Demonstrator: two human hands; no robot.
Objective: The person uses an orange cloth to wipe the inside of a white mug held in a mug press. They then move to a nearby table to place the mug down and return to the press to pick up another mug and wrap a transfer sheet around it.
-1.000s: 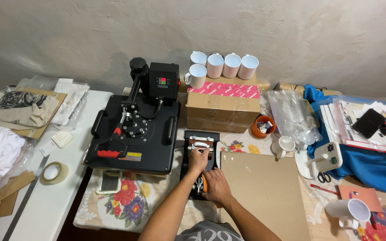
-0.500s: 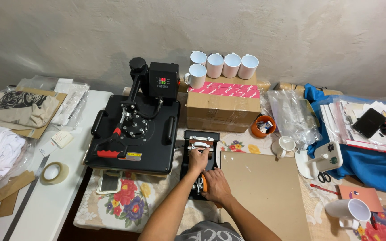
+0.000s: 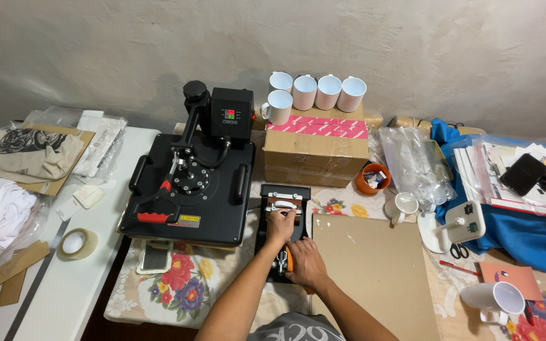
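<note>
Mug press sits unmoved since a second ago; left hand still grips its top, right hand clasps its orange handle.

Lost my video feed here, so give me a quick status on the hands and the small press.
Left hand on mug press top bar. Right hand gripping its orange lever. Nothing blocking.

From up here I see only my own two forearms, both bare with no sleeves, watch or rings on show. My left hand and right hand wear no gloves. Along the bottom edge sits a strip of my grey shirt, marked with pale lettering that is cut off by the frame.
</note>
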